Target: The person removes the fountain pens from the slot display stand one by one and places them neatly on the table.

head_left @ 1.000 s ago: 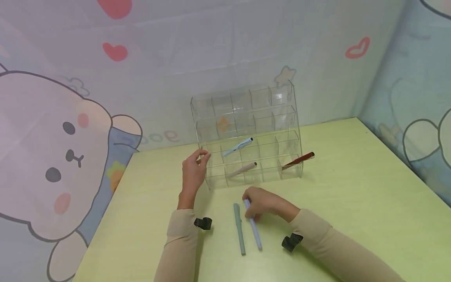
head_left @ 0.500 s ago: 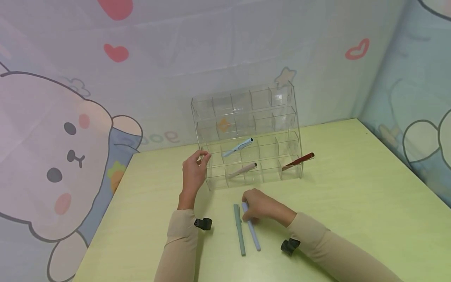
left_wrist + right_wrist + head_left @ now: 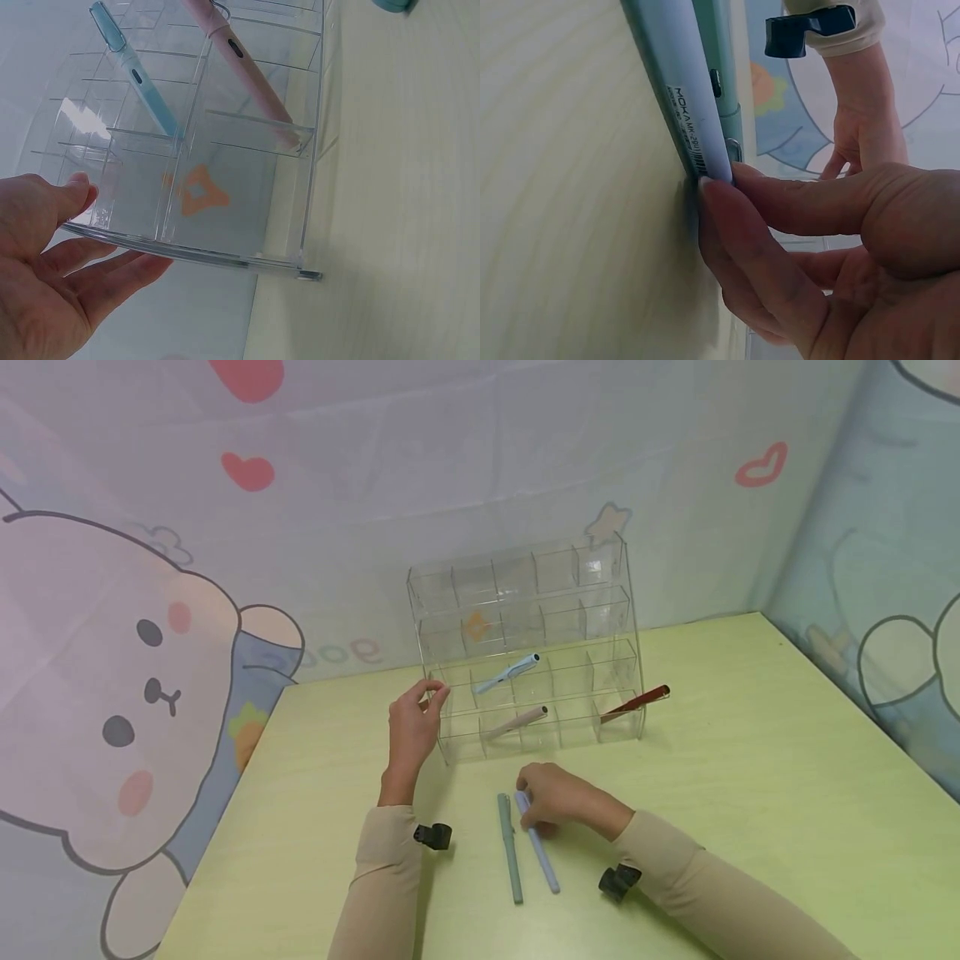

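clear acrylic organizer (image 3: 525,652) stands upright on the green tabletop (image 3: 750,793), near the back wall. three pens are slotted in it: light blue pen (image 3: 508,672) in the second row from the bottom, pink pen (image 3: 517,721) in the bottom row, dark red pen (image 3: 636,702) sticking out at the bottom right. orange star-ish shape shows through the acrylic (image 3: 196,192).

in front of the organizer two pens lie on the tabletop, just beside each other: grey-green pen (image 3: 509,847) on the left, lavender pen (image 3: 537,846) on the right. nothing sits between them and the organizer except the right hand.

barcode label on the lavender pen (image 3: 681,90) reads "moka mk-39…"; rest too small to read.

right hand (image 3: 558,800) grip: fingertips curled and pinching the far end of the lavender pen, which lies on the tabletop. left hand (image 3: 412,727) grip: fingers relaxed and straight, touching the organizer's left side wall, holding nothing.
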`<state>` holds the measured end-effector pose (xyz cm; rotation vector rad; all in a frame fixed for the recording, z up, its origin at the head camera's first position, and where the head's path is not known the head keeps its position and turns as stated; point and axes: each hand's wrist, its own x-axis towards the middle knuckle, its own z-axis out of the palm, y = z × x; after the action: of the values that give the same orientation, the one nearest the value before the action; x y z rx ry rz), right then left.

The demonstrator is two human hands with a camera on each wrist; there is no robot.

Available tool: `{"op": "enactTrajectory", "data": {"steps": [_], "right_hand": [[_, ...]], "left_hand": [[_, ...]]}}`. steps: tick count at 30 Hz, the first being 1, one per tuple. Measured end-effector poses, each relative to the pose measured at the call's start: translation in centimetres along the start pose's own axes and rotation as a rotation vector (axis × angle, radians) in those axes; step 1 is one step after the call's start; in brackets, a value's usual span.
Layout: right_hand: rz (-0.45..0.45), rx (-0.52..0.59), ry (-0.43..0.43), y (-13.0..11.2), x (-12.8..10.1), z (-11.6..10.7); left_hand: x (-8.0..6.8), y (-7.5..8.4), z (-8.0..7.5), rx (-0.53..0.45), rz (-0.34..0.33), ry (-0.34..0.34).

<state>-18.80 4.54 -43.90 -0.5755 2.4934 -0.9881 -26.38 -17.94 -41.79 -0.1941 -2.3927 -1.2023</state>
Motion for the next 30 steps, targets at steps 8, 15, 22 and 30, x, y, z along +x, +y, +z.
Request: {"op": "enactTrajectory", "data": {"steps": [8,15,22,30], "right_hand": [[-0.015,0.017,-0.043,-0.19,-0.50,-0.15],[0.002,0.056,-0.060,-0.34,-0.48,-0.21],[0.010,0.055,-0.053,-0.44,-0.41,-0.14],[-0.010,0.056,-0.074,-0.19,-0.47,0.04]], "left_hand": [[-0.16,-0.01,-0.04,0.017,-0.018,-0.011],[-0.13,0.05,-0.10,0.011,-0.009,-0.006],[0.00,0.04,-0.10,0.020,-0.013,-0.011],[-0.09,0.17,-0.18,0.010,-0.007,-0.008]]}}
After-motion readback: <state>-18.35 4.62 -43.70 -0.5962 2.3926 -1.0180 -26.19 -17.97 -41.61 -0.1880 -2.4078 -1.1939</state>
